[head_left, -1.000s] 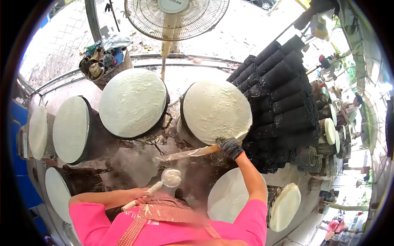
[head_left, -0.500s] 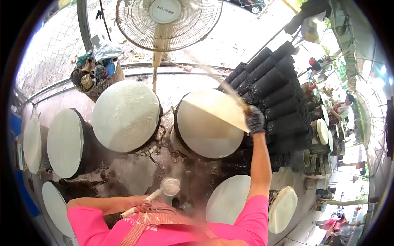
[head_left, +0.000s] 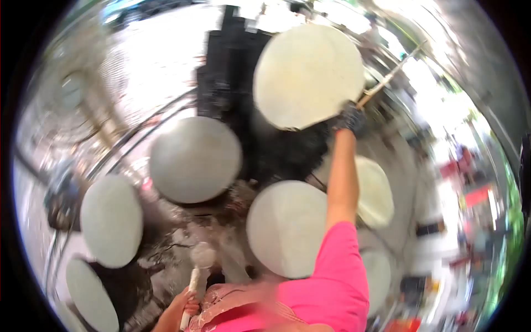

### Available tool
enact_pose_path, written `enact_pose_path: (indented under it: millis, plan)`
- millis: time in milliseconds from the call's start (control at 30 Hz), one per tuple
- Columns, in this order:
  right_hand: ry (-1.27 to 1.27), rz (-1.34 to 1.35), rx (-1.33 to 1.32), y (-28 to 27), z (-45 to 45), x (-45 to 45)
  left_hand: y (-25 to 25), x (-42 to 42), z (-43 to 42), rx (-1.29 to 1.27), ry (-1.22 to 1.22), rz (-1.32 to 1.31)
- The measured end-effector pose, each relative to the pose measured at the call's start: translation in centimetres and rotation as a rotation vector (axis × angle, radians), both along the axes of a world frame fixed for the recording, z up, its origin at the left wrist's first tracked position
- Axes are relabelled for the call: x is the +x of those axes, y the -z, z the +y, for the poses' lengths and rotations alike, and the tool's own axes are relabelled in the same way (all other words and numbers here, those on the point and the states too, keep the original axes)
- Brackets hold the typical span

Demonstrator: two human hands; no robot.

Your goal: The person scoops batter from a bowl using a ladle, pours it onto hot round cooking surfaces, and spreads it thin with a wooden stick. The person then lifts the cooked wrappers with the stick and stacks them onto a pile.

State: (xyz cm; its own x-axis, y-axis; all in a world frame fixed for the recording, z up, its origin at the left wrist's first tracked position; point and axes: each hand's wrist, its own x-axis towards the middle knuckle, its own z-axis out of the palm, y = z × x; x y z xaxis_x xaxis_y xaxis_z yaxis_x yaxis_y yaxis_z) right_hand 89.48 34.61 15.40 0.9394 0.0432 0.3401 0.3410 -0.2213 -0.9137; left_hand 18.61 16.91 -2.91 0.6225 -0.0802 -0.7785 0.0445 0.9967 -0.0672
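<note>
My right hand (head_left: 350,118), in a dark glove, is closed and holds a long wooden stick (head_left: 387,77). At that hand is the edge of a large, thin, pale round pancake (head_left: 308,77), spread out in the air to its left. My bare left hand (head_left: 189,304) grips a ladle by its pale handle (head_left: 193,280) near my apron. The ladle's round cup (head_left: 203,255) looks whitish, but motion blurs it. Beyond the ladle is a bare grey round griddle (head_left: 196,160). Another griddle (head_left: 286,228), coated pale, lies below my right arm.
More pale-topped round griddles stand at the left, one of them upper (head_left: 112,221) and one lower (head_left: 93,296). Black cylinders (head_left: 227,72) are stacked behind the pancake. A pile of pale round sheets (head_left: 374,192) lies right of my forearm. The fan (head_left: 72,91) is blurred at far left.
The pancake has come fully off its griddle and moved to the right with my right hand. My view has turned right. My left hand still holds the ladle.
</note>
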Motion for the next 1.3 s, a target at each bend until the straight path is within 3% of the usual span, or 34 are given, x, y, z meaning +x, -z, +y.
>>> enact_pose_path:
  millis: [67,133,200,333,400,467,633,767,833,867,900,967,1067,1167,1300]
  plan:
    - [-0.019,0.239,0.429,-0.4,-9.5,2.6,1.4,1.0,-1.3,-0.068,-0.044,0.048]
    - [0.15,0.29,0.26,5.4,-20.0,11.6,1.0,3.6,-3.3,-0.292,-0.209,0.009]
    - [0.107,0.516,0.425,2.5,-28.5,7.5,0.4,5.9,-5.0,-0.415,-0.331,-0.03]
    - [0.355,0.648,0.635,10.7,-40.3,12.3,-2.0,10.3,-6.4,-0.519,-0.363,-0.135]
    - [0.489,0.821,0.595,12.3,-43.4,11.8,-3.2,11.4,-6.8,-0.58,-0.376,-0.162]
    - [0.568,0.758,0.456,20.5,-46.8,15.2,-6.0,13.1,-7.2,-0.564,-0.298,-0.21]
    - [0.745,0.852,0.502,22.6,-47.4,14.2,-6.8,13.7,-7.3,-0.526,-0.289,-0.109]
    - [0.74,0.863,0.33,21.3,-47.2,13.5,-5.6,12.3,-8.8,-0.413,-0.355,-0.133]
    - [0.465,0.569,-0.511,30.2,-52.2,19.0,-5.3,11.9,-10.0,-0.407,-0.385,-0.165]
    - [0.447,0.432,-0.838,28.2,-51.9,18.7,-5.0,11.4,-10.8,-0.408,-0.404,-0.211]
    - [0.469,0.313,-0.909,25.3,-51.1,17.1,-4.2,10.5,-11.6,-0.379,-0.442,-0.218]
    - [0.416,0.091,-0.482,20.5,-46.4,13.1,-3.7,9.0,-13.8,-0.282,-0.527,-0.237]
    - [-0.046,-0.066,-0.097,16.2,-34.8,3.5,-2.4,8.3,-17.2,-0.08,-0.62,-0.29]
    - [-0.587,-0.017,-0.036,15.3,-24.9,-10.2,-1.8,7.2,-20.3,0.103,-0.73,-0.316]
    - [-1.227,0.146,-0.215,15.9,-21.3,-27.5,-3.3,4.4,-28.2,0.165,-1.124,-0.156]
